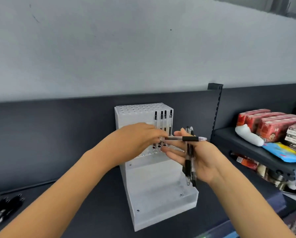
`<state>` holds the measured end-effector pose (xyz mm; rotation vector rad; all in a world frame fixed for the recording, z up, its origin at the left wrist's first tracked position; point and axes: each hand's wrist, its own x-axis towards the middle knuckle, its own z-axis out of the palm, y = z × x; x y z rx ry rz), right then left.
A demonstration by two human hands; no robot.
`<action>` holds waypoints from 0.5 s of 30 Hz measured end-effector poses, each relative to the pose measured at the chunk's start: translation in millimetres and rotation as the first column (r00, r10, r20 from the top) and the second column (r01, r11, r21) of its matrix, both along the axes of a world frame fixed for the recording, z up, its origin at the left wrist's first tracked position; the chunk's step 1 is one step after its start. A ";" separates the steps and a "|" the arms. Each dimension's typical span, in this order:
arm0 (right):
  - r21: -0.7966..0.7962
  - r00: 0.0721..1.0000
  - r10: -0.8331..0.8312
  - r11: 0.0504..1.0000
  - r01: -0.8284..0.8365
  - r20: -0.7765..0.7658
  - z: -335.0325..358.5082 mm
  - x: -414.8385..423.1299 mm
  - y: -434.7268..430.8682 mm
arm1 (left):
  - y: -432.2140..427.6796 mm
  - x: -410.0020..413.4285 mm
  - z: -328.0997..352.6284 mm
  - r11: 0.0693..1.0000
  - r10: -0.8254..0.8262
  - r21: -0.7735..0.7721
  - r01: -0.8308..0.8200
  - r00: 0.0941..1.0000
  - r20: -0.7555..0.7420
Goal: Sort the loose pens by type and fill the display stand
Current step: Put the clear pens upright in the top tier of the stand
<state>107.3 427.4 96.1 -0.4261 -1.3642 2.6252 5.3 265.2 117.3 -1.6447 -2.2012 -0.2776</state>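
Head camera looks down at my two hands in front of the clear display stand [161,186] on the dark shelf [92,212]. My left hand [140,136] pinches one end of a single pen [190,139], which lies flat, pointing right. My right hand [204,160] is palm up and holds a bunch of pens [189,162] against its palm, with the fingers reaching out loosely. The single pen crosses over that bunch. Four pens [162,119] stand up in the top step of the stand, on its right side. More loose pens [1,208] lie far to my left. Red boxes [264,122] sit on a shelf to my right.
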 end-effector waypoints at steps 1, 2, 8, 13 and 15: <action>-0.007 0.998 0.056 0.998 -0.056 0.029 2.3 -0.2 10.3 | -0.7 -5.7 0.4 0.999 -0.026 0.026 0.031 0.987 -0.161; -0.026 0.991 0.129 0.992 -0.127 0.046 3.5 -0.4 18.4 | -2.3 -13.0 0.5 0.998 -0.052 0.028 0.062 0.960 -0.275; 0.242 0.947 0.320 0.920 -0.308 -0.010 -1.0 -15.3 25.8 | 1.0 -43.0 0.6 0.982 -0.064 0.124 0.145 0.862 -0.503; 0.411 0.979 0.174 0.904 -0.117 -0.104 2.4 -28.7 7.6 | 8.9 -39.6 -0.8 0.790 0.128 0.558 -0.254 0.958 0.256; 0.451 0.986 0.094 0.892 -0.021 -0.141 -1.2 -35.6 2.4 | 14.1 -35.9 -0.8 0.729 -0.039 0.521 -0.444 0.733 0.679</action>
